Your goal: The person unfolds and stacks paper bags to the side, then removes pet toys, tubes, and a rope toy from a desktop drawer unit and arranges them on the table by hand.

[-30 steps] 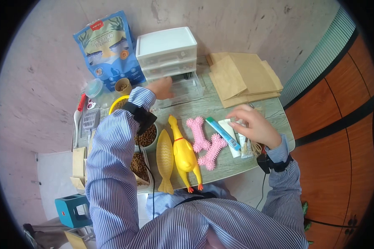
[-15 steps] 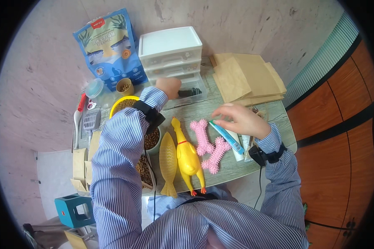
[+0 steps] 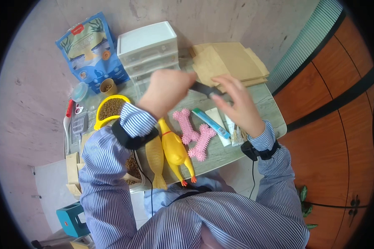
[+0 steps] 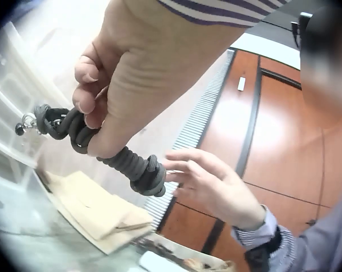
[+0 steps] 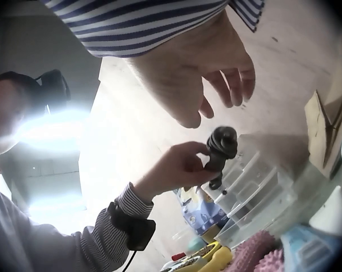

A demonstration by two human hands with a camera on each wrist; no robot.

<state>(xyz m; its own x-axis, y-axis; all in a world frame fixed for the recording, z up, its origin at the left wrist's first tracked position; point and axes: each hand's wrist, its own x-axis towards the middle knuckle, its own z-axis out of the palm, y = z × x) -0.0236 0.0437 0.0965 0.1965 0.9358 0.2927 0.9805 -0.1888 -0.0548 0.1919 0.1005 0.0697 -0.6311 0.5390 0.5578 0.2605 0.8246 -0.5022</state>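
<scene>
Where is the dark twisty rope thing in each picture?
Head view: the dark coiled rope sits top middle, gripped by the left hand, just before the right hand.
Left wrist view: the rope runs from left to centre, under the gripping fingers.
Right wrist view: the rope is mid-frame, right of centre.
Shared landmark: the clear plastic drawers.

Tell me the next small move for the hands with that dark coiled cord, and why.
Probably bring the right hand in to pinch the free end of the dark coiled cord. The left hand grips the bundle above the table, and the right hand's fingers are spread just beside its tip, not holding it.
</scene>
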